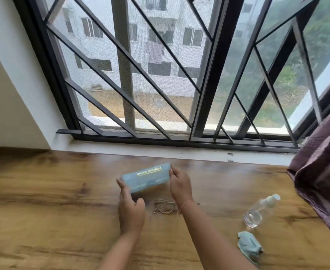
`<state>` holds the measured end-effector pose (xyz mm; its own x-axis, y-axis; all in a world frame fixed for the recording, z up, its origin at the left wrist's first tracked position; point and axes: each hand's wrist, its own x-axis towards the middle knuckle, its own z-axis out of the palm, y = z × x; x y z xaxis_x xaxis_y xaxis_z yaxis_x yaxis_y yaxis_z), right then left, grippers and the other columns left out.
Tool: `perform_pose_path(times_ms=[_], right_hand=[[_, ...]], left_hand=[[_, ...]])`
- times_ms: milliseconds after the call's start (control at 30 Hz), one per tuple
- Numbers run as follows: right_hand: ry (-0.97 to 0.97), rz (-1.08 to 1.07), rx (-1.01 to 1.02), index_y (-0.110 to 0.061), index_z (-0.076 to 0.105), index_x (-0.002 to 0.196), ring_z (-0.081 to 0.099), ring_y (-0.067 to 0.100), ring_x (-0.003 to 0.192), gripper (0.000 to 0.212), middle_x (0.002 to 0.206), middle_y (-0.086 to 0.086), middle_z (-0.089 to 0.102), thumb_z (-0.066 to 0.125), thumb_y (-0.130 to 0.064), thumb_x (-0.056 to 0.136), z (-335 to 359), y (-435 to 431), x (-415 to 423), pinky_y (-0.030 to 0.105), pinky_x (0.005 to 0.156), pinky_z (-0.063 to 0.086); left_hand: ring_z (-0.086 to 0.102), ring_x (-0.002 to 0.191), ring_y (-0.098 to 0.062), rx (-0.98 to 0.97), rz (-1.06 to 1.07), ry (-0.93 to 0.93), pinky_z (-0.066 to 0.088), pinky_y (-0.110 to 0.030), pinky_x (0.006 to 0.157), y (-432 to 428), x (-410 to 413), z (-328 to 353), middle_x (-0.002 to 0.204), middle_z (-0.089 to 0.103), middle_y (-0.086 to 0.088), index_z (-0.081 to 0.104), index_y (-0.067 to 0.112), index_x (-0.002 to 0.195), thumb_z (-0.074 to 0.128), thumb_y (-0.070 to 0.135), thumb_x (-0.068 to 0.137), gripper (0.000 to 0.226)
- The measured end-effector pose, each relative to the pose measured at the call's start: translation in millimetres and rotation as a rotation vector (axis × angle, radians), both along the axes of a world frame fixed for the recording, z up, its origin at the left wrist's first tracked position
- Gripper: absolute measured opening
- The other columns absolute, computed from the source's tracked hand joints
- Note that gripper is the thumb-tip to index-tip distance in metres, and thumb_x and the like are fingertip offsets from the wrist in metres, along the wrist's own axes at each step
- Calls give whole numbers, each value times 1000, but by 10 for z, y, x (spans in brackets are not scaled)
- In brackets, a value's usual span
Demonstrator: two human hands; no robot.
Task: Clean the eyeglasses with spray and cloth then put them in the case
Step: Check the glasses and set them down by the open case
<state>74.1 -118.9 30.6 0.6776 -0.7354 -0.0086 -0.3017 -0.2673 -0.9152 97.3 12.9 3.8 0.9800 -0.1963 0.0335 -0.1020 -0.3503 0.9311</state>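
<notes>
Eyeglasses [164, 206] blurred, partly hidden behind right wrist [186, 205].

both hands held a light blue glasses case [145, 177] above a wooden table [43, 201], the left hand [130, 206] at its left end, the right hand [180, 185] at its right end. folded eyeglasses [165, 207] lay beneath, a clear spray bottle [260, 210] and blue cloth [248, 246] lying well to the right.

**Where things sit on the bench**

The case [145, 177] is mid-bench [43, 191], held between the left grip [130, 207] and right grip [180, 187]. The eyeglasses [165, 208] lie just nearer the person. Well to the right is the spray bottle [260, 211], with the cloth [248, 245] nearer still.
</notes>
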Motion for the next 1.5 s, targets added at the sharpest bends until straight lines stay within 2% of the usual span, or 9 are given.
perform_pose_path(times_ms=[167,433,633,800,900,1000,1133,1233,1500], right_hand=[[29,-180,38,3,64,91,60,33,89,29,91,18,68,41,-15,94,-65,-249,-320,44,80,48],[27,-212,59,-11,67,102,57,20,90,27,95,3,67,41,-11,94,-102,-341,-534,32,81,45],[48,-203,90,-13,66,108,60,20,97,30,103,3,69,41,-18,93,-199,-379,-542,33,83,47],[119,-175,81,-12,63,114,56,23,113,44,119,7,64,38,-33,85,-306,-454,-553,29,87,42],[109,-140,27,-10,54,127,49,20,122,37,130,2,56,48,-17,91,-182,-492,-623,31,101,37],[133,-15,-128,-11,50,131,41,16,130,48,137,2,48,57,-2,85,-141,-575,-665,19,106,28],[246,170,-326,-9,54,127,40,16,130,52,136,5,51,62,4,77,-156,-684,-613,-5,96,10],[293,198,-345,-9,54,126,43,15,129,52,136,6,51,62,4,77,-156,-729,-575,7,104,17],[265,176,-342,-2,58,120,61,19,104,40,129,10,57,52,11,82,-93,-802,-506,-9,79,30]], left_hand=[[26,134,-6,14,-303,20,27,-19,104,-216,237,32,153,17,1,23,10,146,39,-7,78,72],[12,127,6,4,-474,92,17,6,89,-333,283,-171,153,14,-2,39,11,139,37,-12,72,71],[16,128,8,17,-475,116,16,-8,102,-321,302,-236,153,17,-2,39,12,140,35,6,60,80],[36,117,13,-69,-427,134,34,6,79,-307,235,-173,144,25,6,26,9,143,36,-20,79,71],[32,131,-6,-101,-343,99,28,-12,104,-293,303,-216,140,15,13,7,11,147,47,-7,89,73],[28,137,-14,8,-360,53,24,-24,110,-290,470,-275,143,9,15,19,11,147,61,-1,83,77],[44,127,-12,100,-410,-18,30,-16,101,-334,563,-257,147,33,0,37,10,140,74,4,73,77],[52,112,-7,99,-376,-41,36,-17,94,-362,572,-260,128,57,1,33,12,142,78,8,70,85],[56,110,-14,187,-309,-107,40,-22,87,-395,592,-307,124,61,2,31,19,143,79,15,70,88]])
